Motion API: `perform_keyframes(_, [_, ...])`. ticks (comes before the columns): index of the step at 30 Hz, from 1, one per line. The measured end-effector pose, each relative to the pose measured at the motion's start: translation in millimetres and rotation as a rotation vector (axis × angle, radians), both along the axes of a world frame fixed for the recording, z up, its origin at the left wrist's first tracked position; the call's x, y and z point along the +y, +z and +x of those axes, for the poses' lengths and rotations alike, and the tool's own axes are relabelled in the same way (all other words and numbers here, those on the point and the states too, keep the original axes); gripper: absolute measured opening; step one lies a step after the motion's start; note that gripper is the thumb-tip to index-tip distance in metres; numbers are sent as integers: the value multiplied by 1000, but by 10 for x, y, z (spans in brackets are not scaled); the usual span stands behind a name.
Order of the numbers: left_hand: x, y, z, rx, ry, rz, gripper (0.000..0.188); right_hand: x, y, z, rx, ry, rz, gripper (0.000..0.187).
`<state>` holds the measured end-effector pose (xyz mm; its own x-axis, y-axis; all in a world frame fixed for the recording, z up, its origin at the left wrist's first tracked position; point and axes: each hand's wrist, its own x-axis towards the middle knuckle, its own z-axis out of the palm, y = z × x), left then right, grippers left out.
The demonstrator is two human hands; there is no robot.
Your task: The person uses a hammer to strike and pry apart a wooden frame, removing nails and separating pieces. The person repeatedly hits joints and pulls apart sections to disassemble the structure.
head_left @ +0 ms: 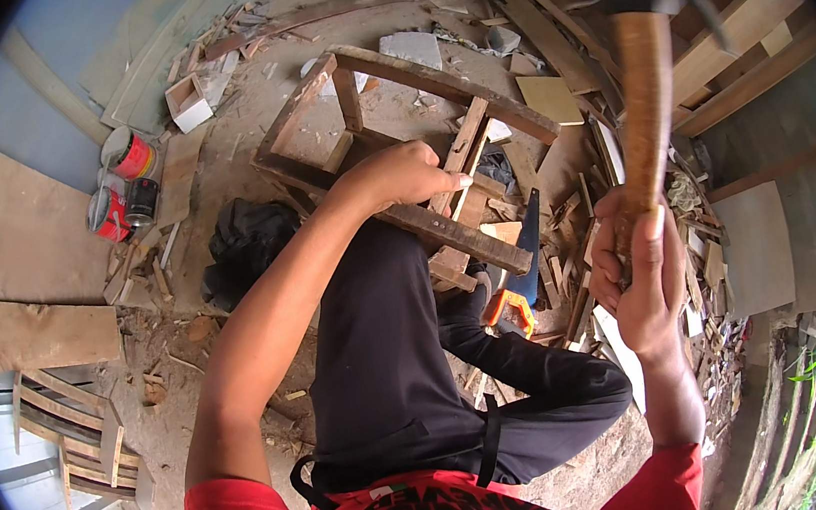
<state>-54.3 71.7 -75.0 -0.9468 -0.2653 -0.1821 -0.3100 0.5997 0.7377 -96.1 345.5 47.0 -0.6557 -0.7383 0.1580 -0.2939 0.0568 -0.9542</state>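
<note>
Plywood (pixel 26 218) covers the far edge between nine and ten o'clock, with curved wooden slats (pixel 101 431) below it at eight. Red cans (pixel 108 218) stand near ten o'clock, a dark can (pixel 141 201) just beside them, and a small white-sided box (pixel 189 104) sits past them toward eleven. Nearer the middle, at nine, lies a crumpled black bag (pixel 250 241).

At twelve o'clock, a rough wooden frame (pixel 467 239) stretches out beyond the person's dark trousers (pixel 378 349), its near rail at the raised knee. The left hand (pixel 409 174) is clamped on a narrow slat (pixel 468 137) spanning this frame, thumb laid along the wood; the fingertips underneath are hidden.

Toward three o'clock, just beside the near rail's end, rests a saw (pixel 528 251), its orange handle pointing to six. Farther out at three, the right hand (pixel 641 269) is wrapped tightly around the handle of a hammer (pixel 648 107), held upright, well apart from the frame; its blurred head is near one-thirty. Stacked planks (pixel 749 20) fill two o'clock.
</note>
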Motion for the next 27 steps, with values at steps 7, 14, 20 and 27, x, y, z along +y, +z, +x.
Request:
perform_keyframes(7, [44,161,-31,-88,-11,18,64,159,-400,-109,-77,-4,511,47])
perform_keyframes(14, [60,186,-11,-61,-14,6,64,98,-326,-84,-49,41,388,47])
perform_keyframes(20, [19,112,9,-54,-13,-2,67,13,130,-76,27,20,200,51])
perform_keyframes(27, [29,146,-14,-39,-21,76,62,103,-261,-198,-69,68,542,46])
